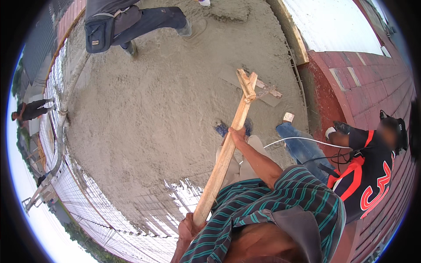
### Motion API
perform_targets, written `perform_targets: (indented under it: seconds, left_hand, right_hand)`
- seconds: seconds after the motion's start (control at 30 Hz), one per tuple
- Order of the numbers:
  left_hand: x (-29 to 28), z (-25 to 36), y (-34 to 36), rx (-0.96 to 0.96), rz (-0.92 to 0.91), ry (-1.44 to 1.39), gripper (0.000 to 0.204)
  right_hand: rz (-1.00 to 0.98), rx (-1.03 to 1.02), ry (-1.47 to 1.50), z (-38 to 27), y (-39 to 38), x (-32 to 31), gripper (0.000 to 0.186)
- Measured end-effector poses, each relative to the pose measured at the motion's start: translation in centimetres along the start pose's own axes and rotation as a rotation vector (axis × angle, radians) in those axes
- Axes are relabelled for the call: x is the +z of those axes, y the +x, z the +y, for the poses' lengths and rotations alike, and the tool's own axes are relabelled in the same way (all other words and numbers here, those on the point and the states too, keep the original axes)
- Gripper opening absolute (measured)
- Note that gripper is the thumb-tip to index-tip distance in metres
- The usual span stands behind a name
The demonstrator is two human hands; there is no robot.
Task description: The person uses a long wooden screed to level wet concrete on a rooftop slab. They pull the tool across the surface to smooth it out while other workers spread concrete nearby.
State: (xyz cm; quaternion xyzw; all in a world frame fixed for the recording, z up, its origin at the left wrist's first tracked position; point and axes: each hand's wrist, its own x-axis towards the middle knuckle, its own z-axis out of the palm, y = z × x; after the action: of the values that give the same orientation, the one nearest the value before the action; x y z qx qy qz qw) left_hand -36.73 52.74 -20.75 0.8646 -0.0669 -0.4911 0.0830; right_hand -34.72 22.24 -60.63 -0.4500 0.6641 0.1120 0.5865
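A dark bag point(97, 38) was worn at the hip by another person point(155, 19); what was in it could not be seen. The right arm was stretched out in front, and the left hand point(188, 228) was held low. A long wooden handle point(224, 166) was gripped halfway along by the right hand point(238, 135) and at its near end by the left, with fingers curled around it. Its flat board point(270, 100) was laid on wet grey concrete point(131, 109).
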Motion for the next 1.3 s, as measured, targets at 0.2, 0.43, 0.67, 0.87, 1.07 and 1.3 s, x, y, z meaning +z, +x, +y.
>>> perform_targets:
  seconds: [0.2,0.43,0.67,0.87,1.07,1.3]
  left_hand:
    - [-1.0,0.9,-1.1,-0.208,0.004,0.124,0.064]
    - [2.3,7.6,2.7,-0.219,-0.060,-0.242,0.056]
    - [0.7,10.7,0.0,-0.330,-0.008,-0.127,0.055]
    - [0.1,6.1,1.4,-0.344,-0.087,-0.108,0.055]
    - [-3.2,2.3,4.1,-0.187,-0.133,-0.307,0.059]
    - [-6.1,3.3,2.2,0.201,-0.278,-0.802,0.088]
  right_hand:
    - [-0.032,0.032,0.012,0.2,-2.5,0.5,0.077]
    - [-0.077,0.019,-0.167,-8.0,0.7,-0.8,0.080]
    - [-0.116,-0.016,-0.178,-5.7,-0.9,1.0,0.087]
    - [-0.287,0.008,-0.095,-3.5,-4.6,3.0,0.088]
    - [-0.246,-0.071,0.257,-3.4,-7.6,4.1,0.075]
    - [-0.310,-0.162,0.578,5.0,-12.8,2.4,0.061]
